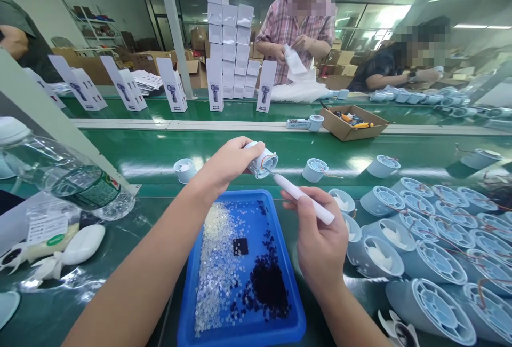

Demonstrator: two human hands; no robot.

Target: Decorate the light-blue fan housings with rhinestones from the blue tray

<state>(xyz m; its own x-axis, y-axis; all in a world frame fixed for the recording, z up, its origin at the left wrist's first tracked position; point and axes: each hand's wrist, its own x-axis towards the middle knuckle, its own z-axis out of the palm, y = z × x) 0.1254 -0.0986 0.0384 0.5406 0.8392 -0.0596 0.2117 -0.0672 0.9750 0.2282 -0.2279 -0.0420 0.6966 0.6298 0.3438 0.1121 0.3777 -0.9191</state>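
Note:
My left hand (234, 159) is closed around a light blue fan housing (264, 165) with thin wires at its open end, held above the far edge of a blue tray (296, 304). My right hand (322, 237) grips a white pen-like tool (300, 195). Its thin tip points into the housing's open end; whether it touches anything inside I cannot tell. In the tray lie many tiny clear rings (216, 267), a pile of tiny black pieces (270, 285) and a small black square (240, 246).
Rows of fan housings (436, 264) with wires crowd the right side. A water bottle (80, 181) lies tilted at left near white fan blades (50, 269). Beyond the green conveyor belt (192, 149) stand a cardboard box (354, 123), white cartons (230, 42) and co-workers.

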